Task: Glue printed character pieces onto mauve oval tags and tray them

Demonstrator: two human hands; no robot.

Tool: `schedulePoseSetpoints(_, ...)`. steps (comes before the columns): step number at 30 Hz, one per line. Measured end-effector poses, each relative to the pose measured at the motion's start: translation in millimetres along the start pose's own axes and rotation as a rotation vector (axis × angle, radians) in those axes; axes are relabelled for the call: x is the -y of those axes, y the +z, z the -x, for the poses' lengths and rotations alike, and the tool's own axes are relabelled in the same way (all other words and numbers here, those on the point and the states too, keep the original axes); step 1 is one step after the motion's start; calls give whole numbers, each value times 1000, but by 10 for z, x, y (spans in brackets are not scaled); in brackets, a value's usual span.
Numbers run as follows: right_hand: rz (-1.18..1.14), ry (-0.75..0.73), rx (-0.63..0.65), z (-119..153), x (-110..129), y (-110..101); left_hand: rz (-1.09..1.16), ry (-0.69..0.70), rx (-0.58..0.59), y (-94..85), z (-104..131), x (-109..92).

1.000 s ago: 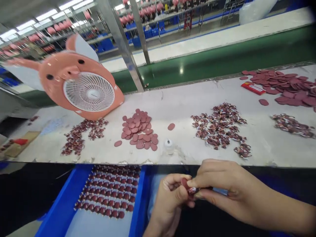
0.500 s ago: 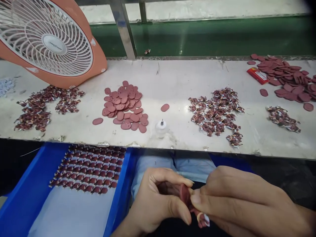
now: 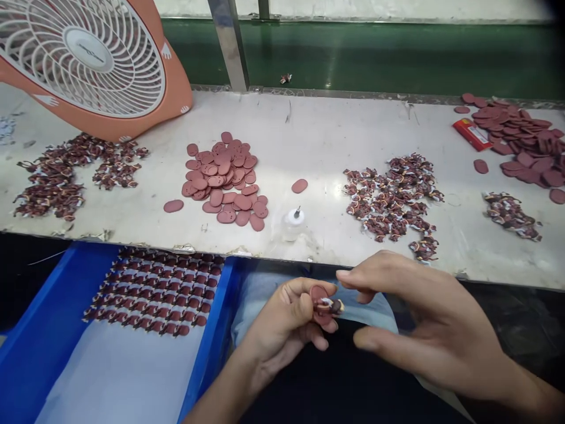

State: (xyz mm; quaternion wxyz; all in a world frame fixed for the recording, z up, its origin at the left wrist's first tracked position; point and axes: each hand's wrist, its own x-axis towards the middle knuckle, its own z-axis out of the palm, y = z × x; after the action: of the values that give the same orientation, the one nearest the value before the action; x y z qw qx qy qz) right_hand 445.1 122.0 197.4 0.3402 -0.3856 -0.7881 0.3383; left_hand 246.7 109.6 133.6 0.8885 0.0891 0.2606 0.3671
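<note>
Between the thumb and fingers of my left hand (image 3: pixel 286 318) is a small brown figure (image 3: pixel 327 306) with a reddish oval disc against it. My right hand (image 3: pixel 424 318) is just to the right, thumb and fingers spread, holding nothing. Above my hands, a white bottle (image 3: pixel 295 221) with a thin dark tip stands near the table's front edge. A single oval disc (image 3: pixel 299 186) lies behind it. To its left is a pile of oval discs (image 3: pixel 223 176), and to its right a heap of small brown figures (image 3: pixel 391 197).
An orange fan (image 3: pixel 179 88) stands at the back left, near more figures (image 3: pixel 50 182). Below, a blue bin (image 3: pixel 39 330) holds rows of figures on discs (image 3: pixel 154 291). Further discs (image 3: pixel 525 135) and a red packet (image 3: pixel 472 134) lie at the right. A metal post (image 3: pixel 229 47) rises behind.
My right hand has come off the held piece, moved up and opened. My left hand has turned the disc and figure and raised them slightly. The view has shifted a little.
</note>
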Motion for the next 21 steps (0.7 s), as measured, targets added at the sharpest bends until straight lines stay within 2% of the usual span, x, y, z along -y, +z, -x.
schedulePoseSetpoints(8,-119,71,16,-66,-46,142,23,11,-3,-50,4,14)
schedulePoseSetpoints(21,-139,93,38,-130,-32,216,-42,24,26,-72,9,-27)
